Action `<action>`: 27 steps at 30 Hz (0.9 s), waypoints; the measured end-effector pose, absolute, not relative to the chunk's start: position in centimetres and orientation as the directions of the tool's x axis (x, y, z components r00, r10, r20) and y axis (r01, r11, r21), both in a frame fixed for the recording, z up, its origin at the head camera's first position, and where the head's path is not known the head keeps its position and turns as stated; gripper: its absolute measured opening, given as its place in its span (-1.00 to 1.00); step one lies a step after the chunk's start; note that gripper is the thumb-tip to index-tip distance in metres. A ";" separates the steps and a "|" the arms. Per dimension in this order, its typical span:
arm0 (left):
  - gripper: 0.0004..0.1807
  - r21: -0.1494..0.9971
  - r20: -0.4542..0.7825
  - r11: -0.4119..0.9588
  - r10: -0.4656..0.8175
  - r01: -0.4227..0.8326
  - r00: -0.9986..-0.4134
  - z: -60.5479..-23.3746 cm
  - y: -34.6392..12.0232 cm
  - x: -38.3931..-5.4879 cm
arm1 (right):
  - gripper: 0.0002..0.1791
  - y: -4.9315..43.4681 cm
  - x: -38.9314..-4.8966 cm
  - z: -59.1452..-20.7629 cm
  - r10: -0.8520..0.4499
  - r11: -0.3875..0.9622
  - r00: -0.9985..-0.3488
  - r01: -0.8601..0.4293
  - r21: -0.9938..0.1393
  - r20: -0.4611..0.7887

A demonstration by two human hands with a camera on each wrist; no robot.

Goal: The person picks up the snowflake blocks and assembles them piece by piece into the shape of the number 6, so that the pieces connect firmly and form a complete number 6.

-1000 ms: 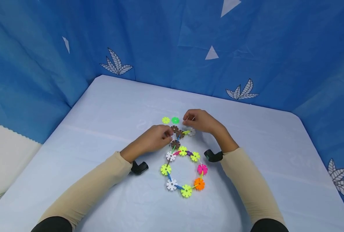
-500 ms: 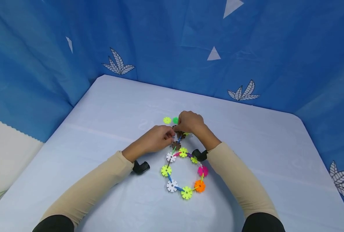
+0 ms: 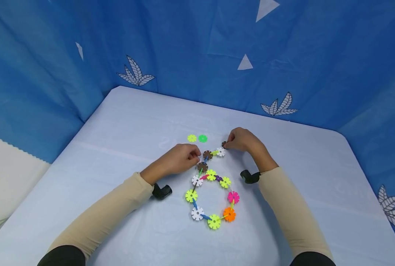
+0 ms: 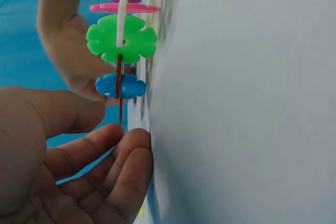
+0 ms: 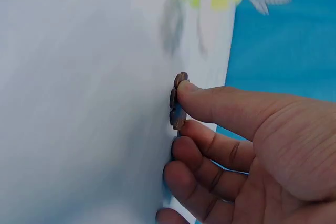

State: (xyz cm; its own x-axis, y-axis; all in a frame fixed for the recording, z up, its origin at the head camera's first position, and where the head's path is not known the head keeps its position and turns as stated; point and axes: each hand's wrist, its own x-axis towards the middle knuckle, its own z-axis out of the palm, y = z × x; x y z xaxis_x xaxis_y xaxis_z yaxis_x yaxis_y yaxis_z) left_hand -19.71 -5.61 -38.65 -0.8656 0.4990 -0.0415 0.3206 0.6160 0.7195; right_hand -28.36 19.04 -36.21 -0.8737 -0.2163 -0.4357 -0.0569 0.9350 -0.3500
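Observation:
My right hand (image 3: 243,140) pinches a loose brown interlocking disc (image 5: 179,100) between thumb and fingers, held on edge in the right wrist view. It is close behind the white disc (image 3: 220,152) at the right end of a chain of joined flower-shaped discs. My left hand (image 3: 183,159) stays left of the chain, its fingers loosely curled. In the left wrist view its thumb and fingertips are right by the lower edge of a brown disc (image 4: 120,111), seen edge-on. The chain runs from brown discs (image 3: 202,167) into a ring of yellow, white, pink and orange discs.
Two loose discs, a yellow one (image 3: 192,138) and a green one (image 3: 202,138), lie behind the chain. Black wrist mounts (image 3: 162,192) stick out inward from the sleeves. A blue curtain (image 3: 191,48) hangs along the back of the white table (image 3: 84,177).
My right hand has moved left to the loose brown disc beside my left hand, picked it up and carried it right, to near the white disc. My left hand has barely moved.

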 end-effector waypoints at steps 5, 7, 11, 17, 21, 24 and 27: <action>-0.80 0.723 -0.065 0.625 0.487 0.295 -0.871 -38.5 -5.4 -20.2 | -0.73 21.8 -27.3 -36.7 -0.206 0.907 -0.879 -0.007 -0.421 -0.430; -0.79 0.723 -0.081 0.631 0.484 0.283 -0.871 -38.5 -5.2 -20.6 | -0.74 22.5 -26.6 -36.9 -0.218 0.892 -0.884 -0.009 -0.451 -0.413; -0.73 0.715 -0.097 0.640 0.488 0.280 -0.867 -38.5 -4.6 -21.5 | -0.79 23.1 -25.0 -37.3 -0.233 0.839 -0.908 -0.007 -0.543 -0.348; -0.66 0.708 -0.100 0.640 0.511 0.300 -0.853 -38.6 -4.5 -22.4 | -0.85 22.6 -23.6 -37.8 -0.271 0.779 -0.931 -0.063 -0.624 -0.244; -0.65 0.708 -0.097 0.626 0.545 0.327 -0.833 -38.8 -4.5 -22.7 | -0.88 22.1 -23.2 -37.7 -0.292 0.778 -0.930 -0.095 -0.621 -0.224; -0.61 0.714 -0.096 0.610 0.572 0.344 -0.815 -38.9 -4.4 -22.7 | -0.88 21.7 -22.9 -37.6 -0.295 0.783 -0.929 -0.102 -0.614 -0.222; -0.55 0.731 -0.094 0.581 0.605 0.358 -0.791 -39.0 -4.3 -22.8 | -0.87 21.4 -22.7 -37.6 -0.295 0.786 -0.931 -0.109 -0.609 -0.213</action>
State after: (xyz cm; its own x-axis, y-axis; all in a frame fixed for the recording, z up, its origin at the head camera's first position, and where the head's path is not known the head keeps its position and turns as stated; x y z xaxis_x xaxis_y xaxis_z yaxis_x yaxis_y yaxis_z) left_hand -22.75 -4.34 -38.96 -0.7908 0.6049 -0.0939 0.3577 0.5811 0.7311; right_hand -22.65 21.41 -37.56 -0.9313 -0.2952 -0.2135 -0.1095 0.7857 -0.6088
